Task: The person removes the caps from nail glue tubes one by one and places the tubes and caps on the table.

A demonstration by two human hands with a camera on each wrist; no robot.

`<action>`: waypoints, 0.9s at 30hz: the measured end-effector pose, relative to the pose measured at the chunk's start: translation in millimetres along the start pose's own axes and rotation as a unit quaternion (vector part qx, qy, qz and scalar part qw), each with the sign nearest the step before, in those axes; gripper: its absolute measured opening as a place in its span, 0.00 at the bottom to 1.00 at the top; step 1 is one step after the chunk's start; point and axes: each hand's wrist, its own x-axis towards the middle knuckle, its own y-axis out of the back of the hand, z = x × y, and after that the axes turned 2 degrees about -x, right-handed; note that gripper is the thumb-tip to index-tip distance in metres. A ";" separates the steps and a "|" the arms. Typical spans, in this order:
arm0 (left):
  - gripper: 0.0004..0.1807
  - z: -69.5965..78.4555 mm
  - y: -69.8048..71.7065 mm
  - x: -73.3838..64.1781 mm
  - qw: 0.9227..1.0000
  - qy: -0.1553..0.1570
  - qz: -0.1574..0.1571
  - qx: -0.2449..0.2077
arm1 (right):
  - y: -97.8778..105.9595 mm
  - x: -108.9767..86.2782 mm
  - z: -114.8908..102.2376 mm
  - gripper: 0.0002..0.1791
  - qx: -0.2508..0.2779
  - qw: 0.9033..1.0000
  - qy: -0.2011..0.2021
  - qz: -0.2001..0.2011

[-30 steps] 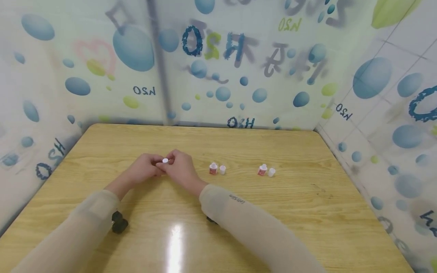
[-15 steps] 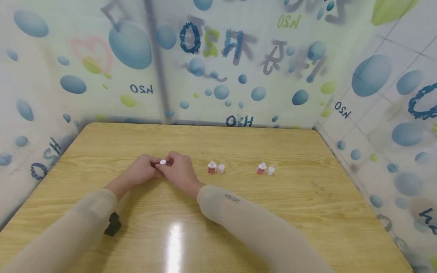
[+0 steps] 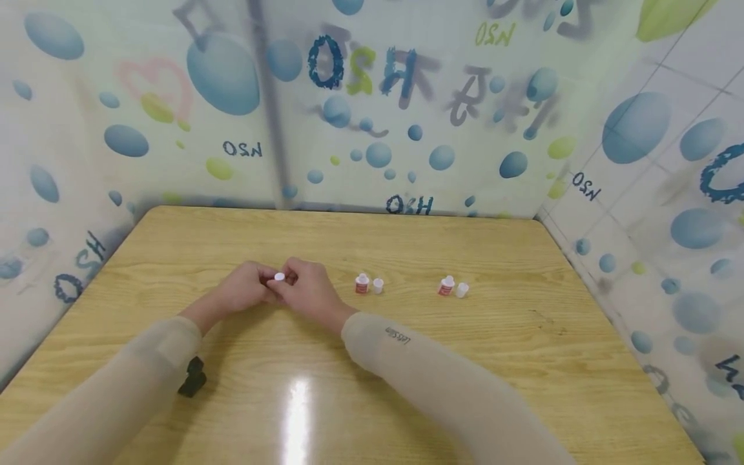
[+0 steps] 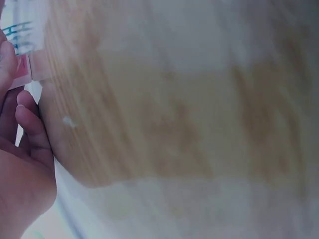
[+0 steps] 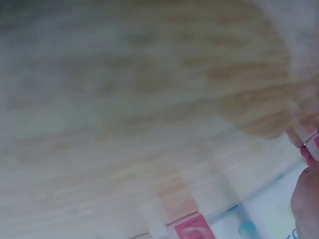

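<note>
Over the left half of the table, both hands meet around a small bottle with a red label (image 4: pixel 21 69), seen in the left wrist view. The left hand (image 3: pixel 243 289) grips the bottle. In the head view a round white cap (image 3: pixel 279 276) shows between the hands, and the right hand (image 3: pixel 309 288) pinches it with thumb and fingers. The fingers hide most of the bottle, so whether the cap sits fully on it I cannot tell. At the edge of the right wrist view, part of the same bottle (image 5: pixel 314 144) is visible.
To the right stand two open bottles with red labels, one nearer (image 3: pixel 362 284) and one farther right (image 3: pixel 446 287). Beside each is a white cap, the first (image 3: pixel 378 286) and the second (image 3: pixel 462 290). A black device (image 3: pixel 193 378) shows by the left forearm. Patterned walls border the wooden table (image 3: pixel 465 374).
Both hands stay together at the same bottle with only slight finger and wrist shifts. The head view moves a little. The standing bottles and caps have not moved.
</note>
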 end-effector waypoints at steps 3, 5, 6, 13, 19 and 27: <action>0.09 0.8 0.2 0.0 1.000 -0.004 -0.004 -0.005 | 2.0 -0.4 0.9 0.10 -0.013 1.000 0.021 -0.016; 0.07 0.6 0.1 0.2 1.000 -0.010 -0.010 -0.009 | 4.7 -0.2 1.4 0.09 -0.023 0.999 0.034 -0.031; 0.07 -0.1 -0.1 0.4 1.000 -0.011 -0.012 -0.011 | 6.4 0.1 1.7 0.09 -0.027 0.998 0.040 -0.042; 0.09 -2.9 -3.2 1.4 1.000 -0.002 -0.023 -0.021 | 15.0 5.8 8.6 0.08 -0.061 0.991 0.073 -0.092; 0.10 -3.0 -5.7 -0.1 1.000 0.014 -0.012 -0.007 | 7.7 -3.9 2.6 0.11 0.013 0.998 -0.009 -0.056; 0.10 -0.2 -7.4 1.7 1.000 0.011 0.014 0.017 | -8.4 -11.8 -9.0 0.16 0.083 0.990 -0.090 0.071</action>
